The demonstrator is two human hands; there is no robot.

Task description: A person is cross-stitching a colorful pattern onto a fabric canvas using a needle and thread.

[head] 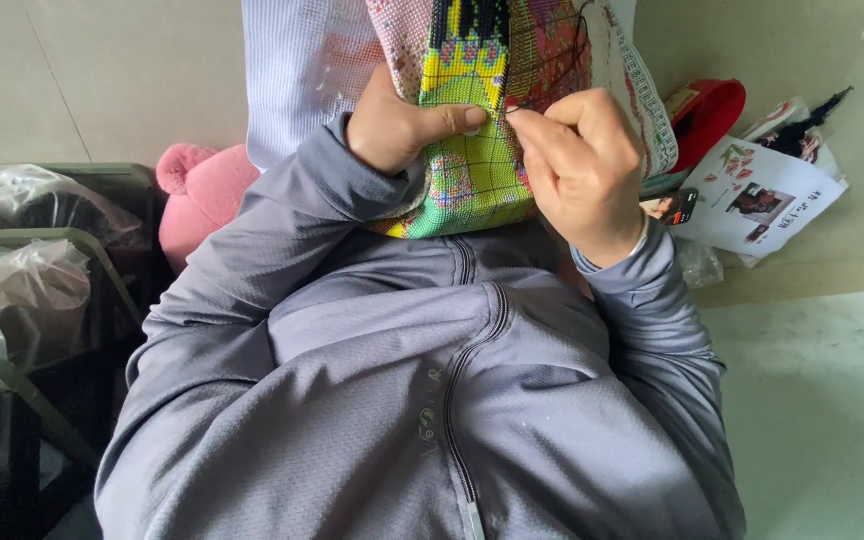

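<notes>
A cross-stitch canvas (472, 110) with bright green, yellow, pink and red stitching lies folded over my lap, its white unstitched part (297, 70) spreading to the upper left. My left hand (402, 125) grips the folded canvas, thumb pressed on the green area. My right hand (582, 165) is closed right beside that thumb, fingertips pinched at the fabric's surface; a needle there is too small to make out. Dark thread runs up from the stitched area. Grey sleeves and a zipped grey jacket fill the lower view.
A pink plush item (202, 195) sits at my left side. Green wire shelving with clear plastic bags (22, 280) stands at far left. A red container (707, 120), printed paper sheets (762, 195) and a small plastic bag (700, 265) lie on the pale floor at right.
</notes>
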